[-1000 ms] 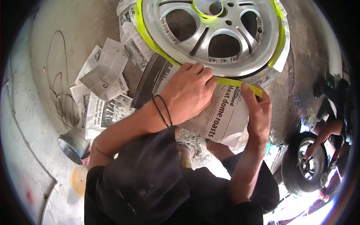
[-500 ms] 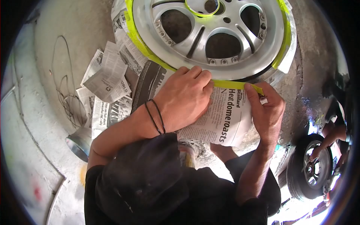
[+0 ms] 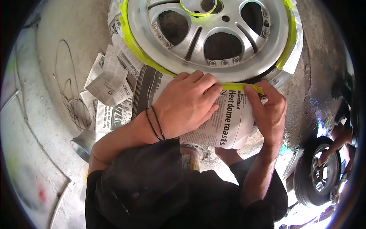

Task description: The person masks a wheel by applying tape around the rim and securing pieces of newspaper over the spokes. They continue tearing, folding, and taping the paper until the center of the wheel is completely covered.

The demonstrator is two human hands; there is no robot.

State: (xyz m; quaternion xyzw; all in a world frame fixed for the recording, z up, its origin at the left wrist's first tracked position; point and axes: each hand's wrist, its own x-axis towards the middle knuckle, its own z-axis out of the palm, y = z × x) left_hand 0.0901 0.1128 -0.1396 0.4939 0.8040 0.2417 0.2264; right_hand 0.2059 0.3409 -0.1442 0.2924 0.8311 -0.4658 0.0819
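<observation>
A silver alloy wheel point(image 3: 228, 69) lies face up, with yellow masking tape point(image 3: 134, 53) around its edge. A newspaper sheet point(image 3: 223, 124) hangs from its near side, with a strip of the tape along its top. My left hand point(image 3: 190, 103), with two black bands on its wrist, lies over this sheet, fingers curled against the taped edge; its fingertips are partly hidden. To the right, my right hand point(image 3: 268, 110) pinches the tape and the sheet's top corner between thumb and fingers. A tape roll point(image 3: 198, 11) rests on the wheel's centre.
Loose newspaper pieces point(image 3: 108, 84) lie on the floor at left, near a thin cable point(image 3: 70, 95) and a metal can point(image 3: 82, 145). Another wheel with a tire point(image 3: 305, 175) stands at lower right, another person's hand point(image 3: 324, 156) on it.
My left hand has slid slightly right along the taped edge, its fingers a little less bunched. My right hand keeps its pinch. The view has shifted slightly.
</observation>
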